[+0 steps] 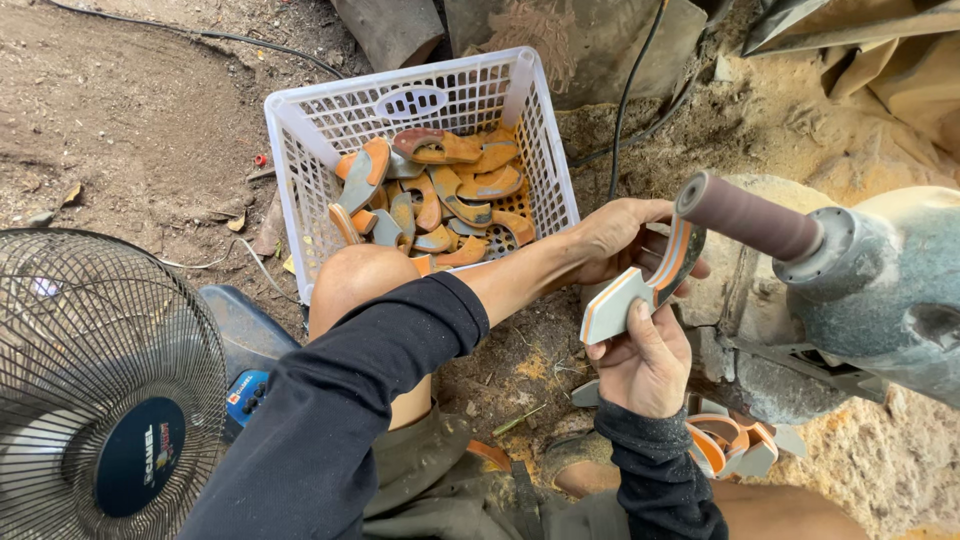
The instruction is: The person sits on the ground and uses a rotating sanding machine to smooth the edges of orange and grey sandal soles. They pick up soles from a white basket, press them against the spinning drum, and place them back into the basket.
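Item 1. A curved, crescent-shaped piece in grey with an orange stripe [645,285] is held up in front of the body, between both hands, just below and touching or nearly touching the brown cylindrical sanding drum [748,217]. Contact cannot be told for certain.

Item 2. The left hand [615,240], reached across from a black sleeve, is closed around the upper end of the piece, beside the drum.

Item 3. The right hand [645,365], raised from below in a black sleeve, is clamped on the lower, broader end, the thumb laid flat on its pale grey face.

Item 4. The drum is mounted on a dust-coated grey-green motor housing [880,290] at the right.

Item 5. A white perforated plastic basket [310,140] is set on the dirt ground beyond the bare knee; similar grey and orange curved pieces [440,195] are piled in it.

Item 6. More such pieces [735,445] are heaped low at the right, near the right forearm.

Item 7. A wire-guarded electric fan [95,380] is stood at the lower left.

Item 8. A black cable [625,100] is run over the sawdust-strewn ground behind the basket.
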